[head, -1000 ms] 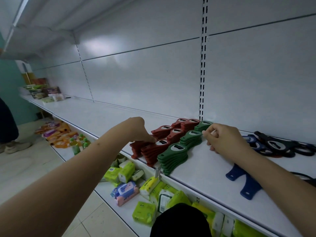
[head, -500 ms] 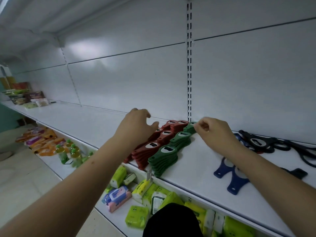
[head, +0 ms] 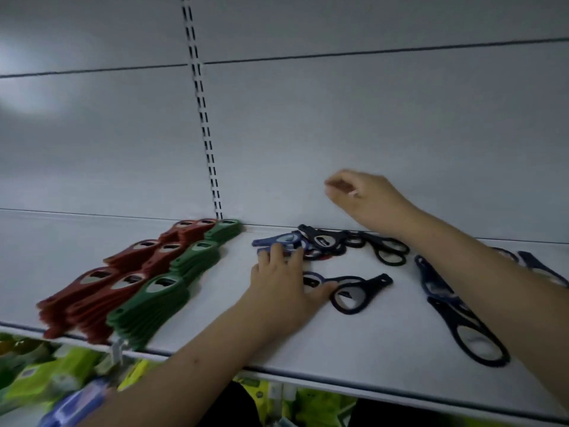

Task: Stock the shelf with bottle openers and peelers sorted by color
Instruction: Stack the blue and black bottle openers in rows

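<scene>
Left hand presses blue openers, fingertips blurred

A white metal shelf carries everything. At nine o'clock lie two rows of red bottle openers, fanned in overlapping stacks, with a row of green bottle openers touching them on the three o'clock side. Toward one o'clock, a loose heap of blue and black openers. A single black opener lies centre; dark blue openers at three o'clock.
</scene>
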